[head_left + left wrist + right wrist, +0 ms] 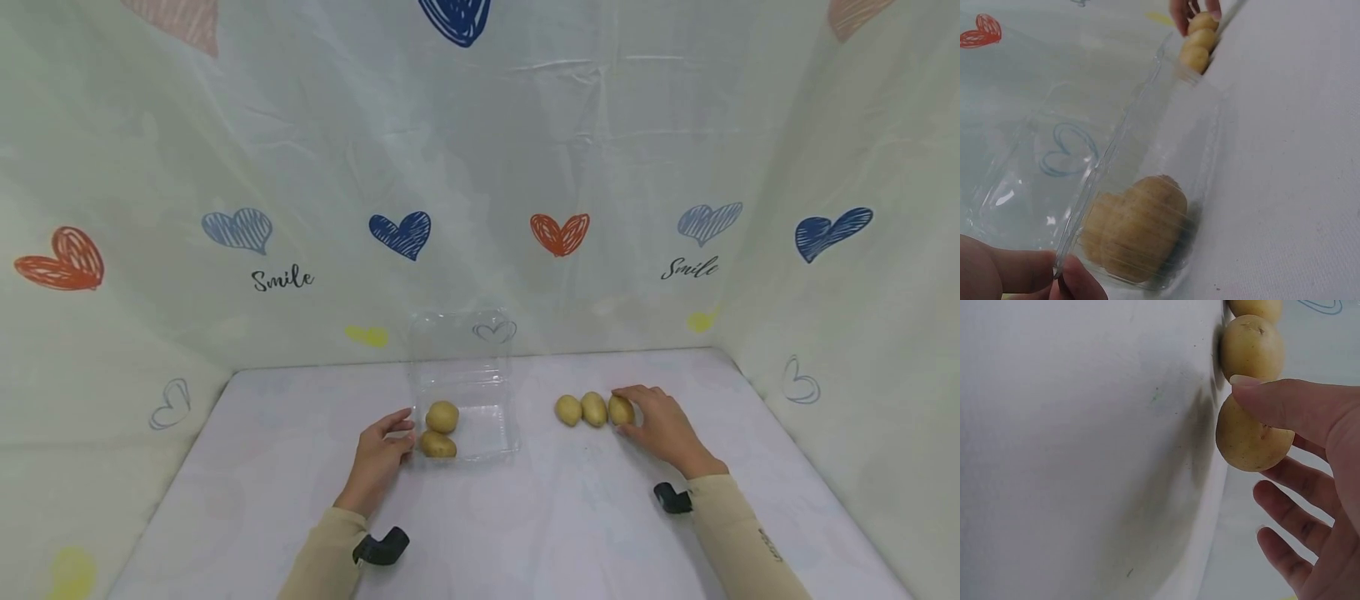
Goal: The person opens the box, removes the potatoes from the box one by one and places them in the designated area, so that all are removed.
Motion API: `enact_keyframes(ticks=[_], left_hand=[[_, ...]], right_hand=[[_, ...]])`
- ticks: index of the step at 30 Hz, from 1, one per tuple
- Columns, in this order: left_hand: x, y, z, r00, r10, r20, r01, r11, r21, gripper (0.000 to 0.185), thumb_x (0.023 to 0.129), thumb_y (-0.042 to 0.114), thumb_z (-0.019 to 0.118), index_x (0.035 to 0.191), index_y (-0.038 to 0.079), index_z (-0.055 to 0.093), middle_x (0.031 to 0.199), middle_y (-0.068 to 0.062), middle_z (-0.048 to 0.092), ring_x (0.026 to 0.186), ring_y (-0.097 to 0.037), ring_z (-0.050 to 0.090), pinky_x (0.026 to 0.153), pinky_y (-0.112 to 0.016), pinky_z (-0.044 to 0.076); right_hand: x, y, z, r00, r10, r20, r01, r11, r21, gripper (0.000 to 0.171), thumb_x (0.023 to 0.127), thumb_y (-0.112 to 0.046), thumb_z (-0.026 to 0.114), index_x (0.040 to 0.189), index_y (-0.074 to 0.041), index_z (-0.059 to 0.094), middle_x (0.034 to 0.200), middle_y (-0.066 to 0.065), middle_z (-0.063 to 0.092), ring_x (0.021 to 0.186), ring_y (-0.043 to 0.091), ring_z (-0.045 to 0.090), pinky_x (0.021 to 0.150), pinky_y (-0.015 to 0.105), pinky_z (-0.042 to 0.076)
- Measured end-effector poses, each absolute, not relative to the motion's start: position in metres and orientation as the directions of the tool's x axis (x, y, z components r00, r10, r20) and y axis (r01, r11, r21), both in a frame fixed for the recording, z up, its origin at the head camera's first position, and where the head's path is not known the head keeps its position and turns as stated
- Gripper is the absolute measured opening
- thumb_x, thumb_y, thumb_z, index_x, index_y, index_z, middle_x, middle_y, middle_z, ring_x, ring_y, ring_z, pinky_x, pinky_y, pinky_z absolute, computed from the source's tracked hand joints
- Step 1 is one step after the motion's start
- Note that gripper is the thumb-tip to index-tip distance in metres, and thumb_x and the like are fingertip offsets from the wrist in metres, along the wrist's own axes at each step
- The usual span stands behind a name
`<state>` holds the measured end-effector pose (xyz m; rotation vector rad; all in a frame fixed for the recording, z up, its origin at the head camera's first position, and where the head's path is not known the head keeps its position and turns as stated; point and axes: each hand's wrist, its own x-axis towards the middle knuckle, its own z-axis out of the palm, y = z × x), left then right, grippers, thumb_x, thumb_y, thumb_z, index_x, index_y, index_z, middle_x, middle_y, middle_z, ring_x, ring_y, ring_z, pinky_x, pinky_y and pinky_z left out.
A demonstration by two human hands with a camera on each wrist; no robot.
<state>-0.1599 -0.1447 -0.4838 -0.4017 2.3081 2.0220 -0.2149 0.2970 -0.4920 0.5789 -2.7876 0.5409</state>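
Note:
A clear plastic clamshell container stands on the table with its lid raised at the back. Two potatoes lie in its left side, one behind the other. My left hand pinches the container's left rim between thumb and finger, as the left wrist view shows. To the right, three potatoes stand in a row: a left one, a middle one and a right one. With thumb and fingers my right hand grips the right potato, close beside the middle one.
A white cloth covers the table. Behind it hangs a pale curtain printed with hearts and the word Smile. A black wrist camera mount sits on the left sleeve, and another mount on the right.

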Motion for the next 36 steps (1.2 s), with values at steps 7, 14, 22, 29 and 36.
enact_keyframes(ticks=[7,14,22,29,36], left_hand=[[-0.16,-0.145,-0.484,-0.966,-0.164,-0.199,-0.219,0.113,0.969,0.047,0.099,-0.011,0.059,0.146,-0.011,0.054,0.13,-0.027,0.059,0.085,-0.014,0.062,0.07,-0.023,0.056],[-0.159,-0.144,-0.483,-0.967,-0.164,-0.196,-0.215,0.108,0.971,0.047,0.099,-0.011,0.059,0.146,-0.011,0.054,0.13,-0.028,0.059,0.084,-0.014,0.061,0.069,-0.023,0.056],[-0.159,-0.144,-0.484,-0.969,-0.161,-0.189,-0.206,0.094,0.974,0.046,0.099,-0.011,0.06,0.145,-0.012,0.055,0.129,-0.027,0.06,0.084,-0.013,0.061,0.068,-0.023,0.056],[-0.159,-0.145,-0.484,-0.968,-0.163,-0.193,-0.21,0.093,0.973,0.047,0.099,-0.01,0.06,0.146,-0.011,0.054,0.13,-0.027,0.059,0.085,-0.012,0.061,0.069,-0.024,0.056],[-0.158,-0.145,-0.483,-0.967,-0.157,-0.199,-0.215,0.096,0.972,0.047,0.1,-0.009,0.06,0.146,-0.011,0.053,0.131,-0.027,0.059,0.087,-0.013,0.061,0.069,-0.025,0.055]], right_hand=[[-0.214,0.299,-0.498,-0.907,-0.33,0.262,-0.406,0.849,-0.337,0.055,0.082,-0.006,0.09,0.131,0.004,0.068,0.128,0.023,0.07,0.114,0.044,0.064,0.097,0.06,0.052],[-0.212,0.298,-0.499,-0.912,-0.323,0.255,-0.399,0.846,-0.354,0.054,0.086,-0.005,0.086,0.134,0.007,0.065,0.132,0.026,0.067,0.121,0.046,0.062,0.104,0.061,0.05],[-0.206,0.294,-0.497,-0.905,-0.321,0.279,-0.406,0.845,-0.347,0.057,0.083,-0.003,0.087,0.134,0.006,0.065,0.131,0.025,0.066,0.119,0.047,0.062,0.1,0.063,0.051],[-0.2,0.283,-0.488,-0.887,-0.327,0.326,-0.425,0.854,-0.301,0.06,0.08,-0.004,0.09,0.134,0.004,0.066,0.133,0.025,0.064,0.117,0.047,0.061,0.097,0.064,0.051],[-0.191,0.257,-0.477,-0.876,-0.358,0.322,-0.458,0.826,-0.328,0.058,0.082,-0.004,0.089,0.135,0.001,0.066,0.137,0.023,0.063,0.122,0.044,0.06,0.103,0.063,0.05]])
